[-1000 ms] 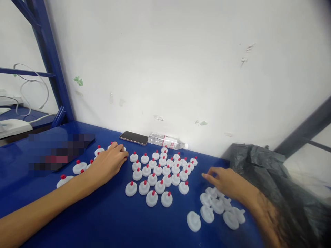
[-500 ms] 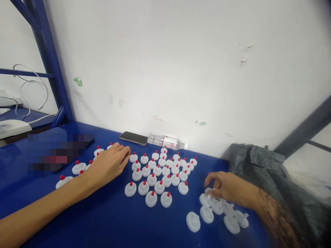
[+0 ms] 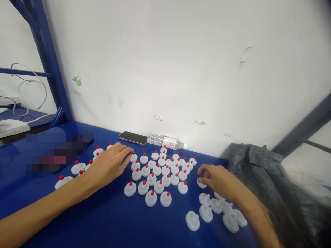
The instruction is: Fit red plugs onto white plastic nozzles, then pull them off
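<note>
Black plastic (image 3: pixel 248 162) crowded your right hand (image 3: pixel 217 175) at three o'clock of the red-tipped caps (image 3: pixel 158 187); phone (image 3: pixel 132 137) and bottle (image 3: pixel 167 141) lay at eleven and twelve by the wall (image 3: pixel 165 75). Your right fingers gripped a white cap (image 3: pixel 202 185) at three; whether your left hand (image 3: pixel 111 159) held another, I couldn't tell. Open counter (image 3: pixel 100 217) lay at seven.

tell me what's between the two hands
A group of red-tipped white discs on the blue table, between the left hand and right hand in the head view.

A narrow lane of surface (image 3: pixel 178 210) separated red-tipped caps (image 3: pixel 159 187) from plain caps (image 3: pixel 206 214); a dark bag (image 3: pixel 279 193) blocked the right.
</note>
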Tool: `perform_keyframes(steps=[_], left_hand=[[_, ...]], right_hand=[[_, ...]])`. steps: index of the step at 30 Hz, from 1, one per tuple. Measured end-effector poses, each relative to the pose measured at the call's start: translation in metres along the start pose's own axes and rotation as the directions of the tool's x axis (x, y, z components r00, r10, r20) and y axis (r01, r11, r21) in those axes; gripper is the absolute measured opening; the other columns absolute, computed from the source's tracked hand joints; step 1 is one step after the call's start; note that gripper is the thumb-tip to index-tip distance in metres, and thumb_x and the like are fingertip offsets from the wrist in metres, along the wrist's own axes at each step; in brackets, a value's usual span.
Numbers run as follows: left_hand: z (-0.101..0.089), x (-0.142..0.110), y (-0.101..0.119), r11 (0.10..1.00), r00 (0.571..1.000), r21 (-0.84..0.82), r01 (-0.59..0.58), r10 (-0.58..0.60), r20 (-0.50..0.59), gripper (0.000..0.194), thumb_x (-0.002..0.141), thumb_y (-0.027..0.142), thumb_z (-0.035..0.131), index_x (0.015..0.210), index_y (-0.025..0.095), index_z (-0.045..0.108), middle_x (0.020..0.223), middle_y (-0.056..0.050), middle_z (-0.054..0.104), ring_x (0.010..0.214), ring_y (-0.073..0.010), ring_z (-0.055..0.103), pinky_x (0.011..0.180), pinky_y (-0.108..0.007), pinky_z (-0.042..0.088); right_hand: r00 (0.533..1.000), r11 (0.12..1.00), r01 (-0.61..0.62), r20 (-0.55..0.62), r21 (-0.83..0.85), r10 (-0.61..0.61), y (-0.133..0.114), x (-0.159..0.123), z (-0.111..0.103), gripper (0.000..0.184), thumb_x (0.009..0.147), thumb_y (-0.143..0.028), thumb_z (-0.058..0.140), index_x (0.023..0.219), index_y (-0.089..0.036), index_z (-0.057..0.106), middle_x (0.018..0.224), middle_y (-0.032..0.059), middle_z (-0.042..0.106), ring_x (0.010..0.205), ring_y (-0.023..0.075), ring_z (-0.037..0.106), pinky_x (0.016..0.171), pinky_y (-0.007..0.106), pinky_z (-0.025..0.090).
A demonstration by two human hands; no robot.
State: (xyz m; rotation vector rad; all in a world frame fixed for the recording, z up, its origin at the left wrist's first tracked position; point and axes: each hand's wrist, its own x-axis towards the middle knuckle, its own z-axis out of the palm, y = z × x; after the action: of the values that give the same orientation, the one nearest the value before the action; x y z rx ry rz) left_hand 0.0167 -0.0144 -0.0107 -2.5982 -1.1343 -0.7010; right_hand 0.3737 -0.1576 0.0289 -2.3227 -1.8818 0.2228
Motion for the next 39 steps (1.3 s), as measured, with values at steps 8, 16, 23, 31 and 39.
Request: perform_keyframes(steps=[8,16,23,31,39], left_hand=[[0.004,0.000,-0.002,0.997,0.993,-0.061,-0.056,0.049,-0.108,0.029,0.101,0.030,0.039,0.103,0.023,0.067,0.091,-0.005,0.069,0.085,-0.0239,0.064,0.065,-0.034,0.051],[0.000,-0.007,0.015,0.947,0.949,-0.242,-0.212,0.140,-0.282,0.019,0.100,0.028,0.050,0.108,0.024,0.066,0.099,-0.002,0.074,0.089,-0.0175,0.068,0.080,-0.030,0.056],[-0.003,-0.013,0.033,0.825,0.893,-0.404,-0.395,0.241,-0.380,0.024,0.095,0.017,0.059,0.117,0.023,0.065,0.094,-0.004,0.075,0.085,-0.0172,0.068,0.078,-0.031,0.059],[0.001,-0.025,0.046,0.775,0.868,-0.410,-0.481,0.354,-0.347,0.037,0.094,0.011,0.059,0.129,0.023,0.059,0.105,-0.006,0.072,0.098,-0.0180,0.066,0.082,-0.031,0.061],[0.005,-0.026,0.045,0.784,0.888,-0.425,-0.453,0.355,-0.291,0.034,0.095,0.012,0.057,0.127,0.022,0.060,0.105,-0.007,0.071,0.098,-0.0199,0.066,0.077,-0.031,0.061]], right_hand=[[0.996,0.990,-0.048,0.065,-0.135,0.057,-0.005,0.002,0.002,0.017,0.082,-0.033,0.066,0.096,-0.025,0.072,0.094,0.0044,0.075,0.089,0.0248,0.069,0.067,0.031,0.043],[0.933,0.990,0.134,-0.332,-0.037,-0.139,-0.037,0.001,-0.002,0.027,0.095,-0.040,0.053,0.117,-0.027,0.063,0.102,0.0035,0.073,0.090,0.0225,0.069,0.079,0.035,0.050],[0.728,0.861,0.471,-0.467,-0.191,-0.502,-0.080,-0.011,0.025,0.032,0.096,-0.033,0.056,0.126,-0.022,0.060,0.111,0.0092,0.066,0.094,0.0245,0.064,0.085,0.043,0.053],[0.580,0.748,0.632,-0.515,-0.204,-0.630,-0.105,-0.020,0.043,0.032,0.091,-0.028,0.066,0.122,-0.020,0.064,0.104,0.0082,0.069,0.090,0.0221,0.065,0.082,0.039,0.056],[0.520,0.725,0.647,-0.558,-0.238,-0.647,-0.108,-0.020,0.041,0.030,0.093,-0.031,0.064,0.121,-0.020,0.065,0.103,0.0084,0.070,0.088,0.0202,0.067,0.078,0.035,0.058]])
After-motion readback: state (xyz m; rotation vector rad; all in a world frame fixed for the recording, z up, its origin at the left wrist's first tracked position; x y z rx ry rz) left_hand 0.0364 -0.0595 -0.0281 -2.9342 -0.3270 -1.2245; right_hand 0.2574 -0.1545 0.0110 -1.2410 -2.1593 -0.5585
